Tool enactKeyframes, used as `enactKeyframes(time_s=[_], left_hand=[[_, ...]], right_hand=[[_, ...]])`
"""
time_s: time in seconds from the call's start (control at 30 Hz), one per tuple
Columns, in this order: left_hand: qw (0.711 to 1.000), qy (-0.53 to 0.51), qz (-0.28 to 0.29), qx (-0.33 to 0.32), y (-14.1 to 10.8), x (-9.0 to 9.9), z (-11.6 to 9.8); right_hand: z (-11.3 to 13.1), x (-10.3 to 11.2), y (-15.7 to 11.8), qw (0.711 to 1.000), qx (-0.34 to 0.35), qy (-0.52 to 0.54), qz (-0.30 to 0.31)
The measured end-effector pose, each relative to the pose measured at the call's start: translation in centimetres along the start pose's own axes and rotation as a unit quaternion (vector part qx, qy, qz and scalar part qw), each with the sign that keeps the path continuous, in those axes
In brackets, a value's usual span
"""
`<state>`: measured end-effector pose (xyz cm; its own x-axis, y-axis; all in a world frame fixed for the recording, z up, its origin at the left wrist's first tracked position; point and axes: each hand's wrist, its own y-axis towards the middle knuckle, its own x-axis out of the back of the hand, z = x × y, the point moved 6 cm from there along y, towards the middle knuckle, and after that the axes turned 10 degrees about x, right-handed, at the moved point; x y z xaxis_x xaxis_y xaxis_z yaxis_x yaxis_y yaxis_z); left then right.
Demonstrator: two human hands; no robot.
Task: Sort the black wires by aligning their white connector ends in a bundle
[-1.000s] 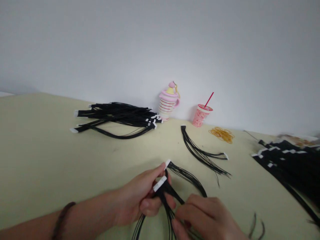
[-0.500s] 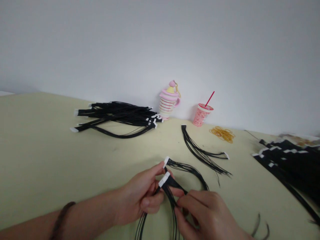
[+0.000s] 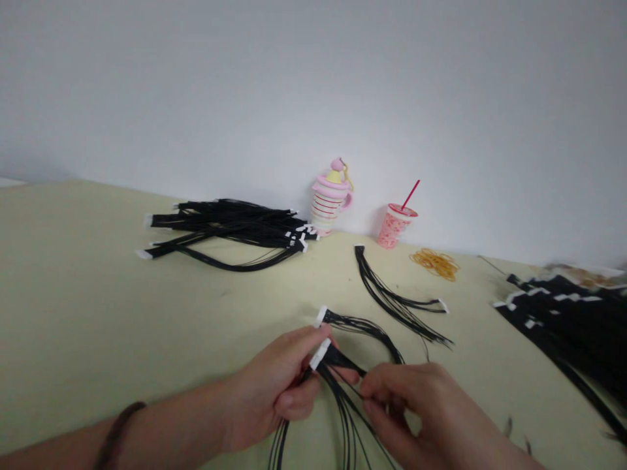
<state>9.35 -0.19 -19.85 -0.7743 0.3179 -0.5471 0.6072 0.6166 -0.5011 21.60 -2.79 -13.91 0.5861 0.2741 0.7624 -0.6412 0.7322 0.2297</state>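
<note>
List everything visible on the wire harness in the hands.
The wire harness has thin black wires and two white, plastic-looking connectors, one nearer and one farther, both tilted. Wires fan down from the nearer one and run out of frame; others arc right from the farther one. The left hand grips it by the connectors; the right hand pinches wires. Whether both connectors share one harness can't be told.

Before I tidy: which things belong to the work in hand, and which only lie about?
Work:
- black wire bundle with white connectors, in left hand and right hand
- similar bundles, probably
- yellow elastic bands, perhaps

Apparently lying about:
- pink and white striped mug
- pink patterned cup with red straw
</note>
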Motion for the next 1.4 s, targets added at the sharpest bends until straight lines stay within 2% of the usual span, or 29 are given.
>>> enactKeyframes(time_s=[0.07,0.1,0.17,0.2,0.23,0.27,0.37,0.43,0.5,0.53,0.63,0.73,0.8,0.87,0.93,1.03,1.1,1.27,1.4], left_hand=[[1.000,0.004,-0.006,-0.008,0.0,0.1,-0.1],[1.000,0.005,-0.009,-0.014,0.1,0.1,-0.1],[1.000,0.012,-0.011,-0.022,0.1,0.1,-0.2],[1.000,0.016,-0.009,-0.024,0.0,0.0,-0.2],[0.999,0.020,-0.008,-0.026,0.0,-0.1,-0.3],[0.999,0.022,-0.007,-0.029,-0.1,-0.1,-0.3],[0.999,0.023,0.007,-0.022,-0.2,-0.2,-0.3],[0.999,0.025,0.019,-0.007,-0.1,-0.2,-0.2],[0.999,0.026,0.026,0.010,-0.1,-0.2,-0.1],[0.999,0.024,0.025,0.017,0.0,-0.2,-0.1],[0.999,0.009,0.024,0.040,0.0,-0.3,-0.1],[0.998,0.011,0.029,0.059,-0.1,-0.4,0.0],[0.997,0.028,0.027,0.061,-0.1,-0.4,0.2],[0.997,0.047,0.024,0.060,-0.1,-0.3,0.5],[0.996,0.058,0.019,0.058,0.0,-0.1,0.7],[0.997,0.049,0.012,0.051,0.0,0.1,0.7],[0.998,0.033,0.011,0.053,0.1,0.2,0.6],[0.998,0.010,0.014,0.065,0.3,0.3,0.7],[0.997,0.007,0.005,0.071,0.2,0.3,0.6]], right_hand=[[-0.1,0.6,-0.3,0.988,-0.065,0.140,0.017],[0.0,1.0,-0.5,0.970,-0.095,0.221,0.024],[0.2,2.0,-0.9,0.915,-0.130,0.379,0.039],[0.3,2.9,-0.9,0.886,-0.127,0.444,0.026],[0.4,4.1,-0.8,0.866,-0.103,0.490,-0.004],[0.2,5.6,-0.6,0.857,-0.069,0.508,-0.054],[-1.3,10.4,-0.6,0.847,0.013,0.462,-0.264],[-2.5,12.6,-0.9,0.816,0.028,0.441,-0.374],[-3.7,13.8,-1.2,0.789,0.023,0.434,-0.433],[-4.2,14.2,-1.2,0.788,0.018,0.424,-0.446],[-4.9,14.7,-1.5,0.816,0.002,0.350,-0.460],[-4.4,13.4,-1.3,0.873,0.004,0.227,-0.432],[-3.8,11.0,-0.6,0.918,0.000,0.125,-0.375],[-3.2,7.4,0.3,0.959,-0.004,0.059,-0.276],[-2.5,3.8,0.9,0.980,0.020,0.020,-0.198],[-2.0,0.1,0.9,0.989,0.052,0.009,-0.138],[-2.2,-1.0,0.8,0.991,0.061,0.010,-0.121],[-3.5,-1.0,0.5,0.989,0.034,0.000,-0.142],[-3.3,-0.9,0.5,0.989,0.047,0.021,-0.141]])
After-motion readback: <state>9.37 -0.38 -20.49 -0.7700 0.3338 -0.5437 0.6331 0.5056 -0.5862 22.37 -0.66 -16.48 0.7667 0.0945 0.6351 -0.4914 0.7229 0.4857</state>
